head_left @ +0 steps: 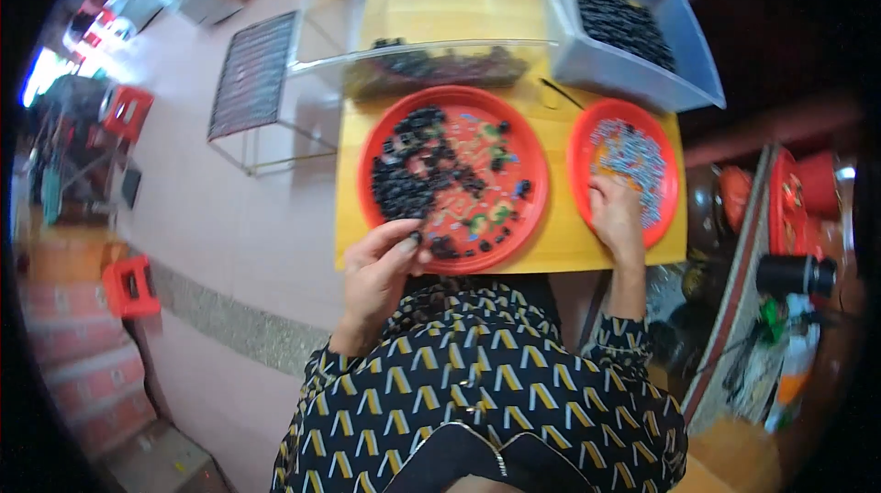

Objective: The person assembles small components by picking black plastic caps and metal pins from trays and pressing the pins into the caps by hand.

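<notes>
My left hand (384,259) pinches a small black plastic part (416,237) between thumb and fingers, at the near rim of a large red round tray (534,146). That tray holds a heap of black parts (408,172) on its left side and scattered small bits. My right hand (617,216) rests palm down inside a smaller red tray (579,146), its fingers on a pile of tiny blue and silver pieces (629,155). Whether it grips any piece is hidden. Both trays sit on a yellow wooden table (560,245).
A clear plastic bin (431,43) with black parts stands behind the big tray. A grey-blue tub (633,75) full of black parts sits at the back right. Red stools (130,286) stand on the floor to the left. Clutter and a black cylinder (795,274) lie at the right.
</notes>
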Demonstrator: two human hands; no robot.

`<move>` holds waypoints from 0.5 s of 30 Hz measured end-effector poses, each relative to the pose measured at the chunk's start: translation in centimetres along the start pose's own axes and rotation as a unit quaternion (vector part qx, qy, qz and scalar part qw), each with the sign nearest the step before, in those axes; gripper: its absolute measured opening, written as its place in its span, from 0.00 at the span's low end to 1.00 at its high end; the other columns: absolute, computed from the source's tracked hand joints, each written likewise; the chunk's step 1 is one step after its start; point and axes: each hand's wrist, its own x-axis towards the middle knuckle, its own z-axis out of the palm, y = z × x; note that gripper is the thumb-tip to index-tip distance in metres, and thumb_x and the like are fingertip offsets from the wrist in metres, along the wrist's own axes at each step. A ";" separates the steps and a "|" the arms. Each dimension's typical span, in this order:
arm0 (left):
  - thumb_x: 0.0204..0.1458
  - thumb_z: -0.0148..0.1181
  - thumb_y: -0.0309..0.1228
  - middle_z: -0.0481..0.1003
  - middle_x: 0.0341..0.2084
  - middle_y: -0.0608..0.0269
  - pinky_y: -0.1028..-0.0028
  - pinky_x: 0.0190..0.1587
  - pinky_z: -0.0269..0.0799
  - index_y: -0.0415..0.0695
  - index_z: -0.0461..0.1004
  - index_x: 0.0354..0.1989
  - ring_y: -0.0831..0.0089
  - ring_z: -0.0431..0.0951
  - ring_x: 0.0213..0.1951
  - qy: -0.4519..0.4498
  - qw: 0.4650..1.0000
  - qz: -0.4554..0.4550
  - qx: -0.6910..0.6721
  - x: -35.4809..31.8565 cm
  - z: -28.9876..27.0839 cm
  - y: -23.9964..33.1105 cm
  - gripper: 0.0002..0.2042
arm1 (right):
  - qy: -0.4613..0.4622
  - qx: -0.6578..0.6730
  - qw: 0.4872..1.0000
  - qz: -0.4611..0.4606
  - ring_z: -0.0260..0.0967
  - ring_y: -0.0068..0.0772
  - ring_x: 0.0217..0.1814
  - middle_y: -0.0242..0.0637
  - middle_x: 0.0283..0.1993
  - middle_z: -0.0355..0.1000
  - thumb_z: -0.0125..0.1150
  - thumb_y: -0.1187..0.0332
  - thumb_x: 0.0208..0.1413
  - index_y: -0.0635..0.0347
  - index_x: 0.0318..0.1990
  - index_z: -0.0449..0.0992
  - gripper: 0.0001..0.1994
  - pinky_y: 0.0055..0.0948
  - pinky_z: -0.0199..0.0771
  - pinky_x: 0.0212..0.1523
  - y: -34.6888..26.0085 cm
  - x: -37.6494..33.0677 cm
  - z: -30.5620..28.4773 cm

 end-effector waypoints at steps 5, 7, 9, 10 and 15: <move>0.50 0.50 0.19 0.73 0.33 0.53 0.80 0.28 0.68 0.35 0.69 0.42 0.73 0.74 0.30 -0.063 0.995 -0.012 -0.082 0.4 -0.7 -0.8 0.11 | -0.032 -0.047 0.998 0.023 0.66 0.50 0.32 0.50 0.27 0.68 0.49 0.77 0.42 0.64 0.27 0.70 0.04 0.41 0.66 0.33 -0.1 0.4 0.1; 0.50 0.50 0.20 0.72 0.33 0.53 0.80 0.28 0.68 0.36 0.69 0.41 0.73 0.73 0.30 -0.068 0.994 -0.015 -0.081 0.4 -0.7 -0.6 0.10 | -0.032 -0.070 0.996 0.033 0.66 0.49 0.31 0.50 0.26 0.67 0.49 0.78 0.41 0.64 0.26 0.70 0.04 0.40 0.66 0.32 -0.3 0.4 0.0; 0.50 0.51 0.21 0.72 0.33 0.54 0.80 0.29 0.68 0.36 0.69 0.40 0.74 0.73 0.30 -0.079 0.990 -0.039 -0.107 0.3 -0.5 -0.3 0.08 | 0.006 0.041 0.994 0.097 0.66 0.38 0.26 0.44 0.24 0.68 0.51 0.79 0.43 0.66 0.27 0.70 0.03 0.33 0.66 0.28 -1.8 0.4 -0.7; 0.50 0.51 0.21 0.72 0.33 0.54 0.80 0.29 0.68 0.36 0.69 0.40 0.74 0.73 0.30 -0.077 0.990 -0.040 -0.108 0.2 -0.3 -0.3 0.08 | 0.004 0.040 0.994 0.097 0.66 0.38 0.26 0.44 0.24 0.68 0.51 0.79 0.43 0.66 0.27 0.70 0.03 0.33 0.66 0.28 -3.2 0.3 -1.1; 0.49 0.54 0.22 0.72 0.31 0.58 0.80 0.30 0.68 0.37 0.69 0.38 0.75 0.72 0.31 -0.101 0.986 -0.059 -0.119 0.1 0.4 -0.7 0.08 | -0.089 0.471 0.878 -0.012 0.65 0.21 0.29 0.33 0.28 0.68 0.58 0.79 0.45 0.64 0.28 0.71 0.03 0.20 0.65 0.28 -12.9 -1.4 0.2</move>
